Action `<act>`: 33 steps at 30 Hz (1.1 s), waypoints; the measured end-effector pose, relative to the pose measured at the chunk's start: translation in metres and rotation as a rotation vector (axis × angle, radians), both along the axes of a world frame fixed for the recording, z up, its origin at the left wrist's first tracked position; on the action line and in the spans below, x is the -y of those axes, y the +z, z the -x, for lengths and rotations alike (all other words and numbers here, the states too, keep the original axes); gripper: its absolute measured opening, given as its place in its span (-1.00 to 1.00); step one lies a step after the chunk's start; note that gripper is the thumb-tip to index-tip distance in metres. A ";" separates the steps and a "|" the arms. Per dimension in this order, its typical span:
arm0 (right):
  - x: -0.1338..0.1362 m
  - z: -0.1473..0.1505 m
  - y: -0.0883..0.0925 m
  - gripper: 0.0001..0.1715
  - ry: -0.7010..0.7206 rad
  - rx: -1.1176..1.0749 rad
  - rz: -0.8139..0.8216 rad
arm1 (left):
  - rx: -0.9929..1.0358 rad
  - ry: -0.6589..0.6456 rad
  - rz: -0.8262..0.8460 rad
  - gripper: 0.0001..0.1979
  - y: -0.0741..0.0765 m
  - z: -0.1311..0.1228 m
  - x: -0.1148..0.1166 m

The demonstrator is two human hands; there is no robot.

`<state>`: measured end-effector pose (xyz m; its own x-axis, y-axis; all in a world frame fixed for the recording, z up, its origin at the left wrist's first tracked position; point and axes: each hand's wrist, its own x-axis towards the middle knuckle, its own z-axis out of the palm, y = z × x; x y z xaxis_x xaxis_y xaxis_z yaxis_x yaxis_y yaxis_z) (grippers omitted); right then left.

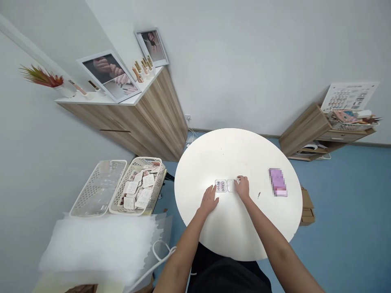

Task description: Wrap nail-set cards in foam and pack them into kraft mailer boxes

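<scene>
A small clear plastic case [224,186] lies open on the round white table [226,228], with tiny coloured pieces in its left half. My left hand [209,200] rests flat on the table just below and left of the case, fingers stretched toward it. My right hand [242,187] sits at the case's right half, fingers curled and pinching its edge. A pink blurred rectangle [277,182] lies on the table to the right, and a small dark speck [258,195] sits between it and my right hand.
Two white lattice baskets stand at the left: one empty [98,188], one [141,186] filled with several small packets. White padding [97,244] lies in front of them. A wooden cabinet [134,114] with framed pictures is behind; a low wooden shelf [317,130] stands at right.
</scene>
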<state>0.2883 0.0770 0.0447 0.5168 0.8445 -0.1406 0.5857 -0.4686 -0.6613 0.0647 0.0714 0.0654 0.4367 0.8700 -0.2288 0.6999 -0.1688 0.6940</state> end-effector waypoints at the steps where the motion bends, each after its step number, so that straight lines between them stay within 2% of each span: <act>1: 0.008 -0.005 -0.004 -0.56 -0.062 -0.015 0.021 | 0.027 0.039 0.029 -0.35 0.001 -0.004 -0.002; 4: 0.025 -0.015 -0.015 -0.53 -0.153 -0.138 0.138 | 0.131 0.206 0.167 -0.39 0.002 -0.014 -0.005; 8: 0.022 -0.018 -0.017 -0.61 -0.091 -0.219 0.209 | 0.210 0.386 0.367 -0.42 0.002 -0.025 0.008; 11: 0.009 -0.017 -0.005 -0.66 0.020 -0.093 0.138 | 0.223 0.427 0.448 -0.45 0.003 -0.029 0.026; 15: 0.002 -0.007 0.019 -0.67 0.209 0.049 -0.068 | 0.258 0.385 0.535 -0.54 0.007 -0.033 0.050; 19: 0.019 0.011 0.033 -0.70 0.434 -0.035 -0.078 | 0.208 0.369 0.462 -0.66 0.008 -0.032 0.061; 22: 0.039 0.027 0.031 -0.70 0.555 0.055 -0.113 | 0.157 0.402 0.207 -0.65 0.008 -0.026 0.058; 24: 0.050 0.035 0.025 -0.68 0.619 0.162 -0.172 | 0.098 0.322 -0.038 -0.55 0.008 -0.020 0.055; 26: 0.058 0.041 0.018 -0.63 0.677 0.258 -0.212 | 0.021 0.132 -0.207 -0.44 0.007 -0.015 0.050; 28: 0.062 0.044 0.011 -0.58 0.708 0.332 -0.225 | -0.068 -0.085 -0.277 -0.35 0.005 -0.012 0.047; 30: 0.065 0.045 0.003 -0.53 0.714 0.391 -0.222 | -0.160 -0.245 -0.303 -0.29 0.001 -0.011 0.046; 33: 0.071 0.045 -0.008 -0.46 0.717 0.474 -0.201 | -0.269 -0.347 -0.321 -0.24 -0.009 -0.011 0.046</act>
<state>0.2436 0.0063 0.0367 -0.1805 0.9735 0.1405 0.9276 0.2160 -0.3048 0.0760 0.0254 0.0566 0.6735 0.7296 -0.1187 0.7111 -0.5958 0.3733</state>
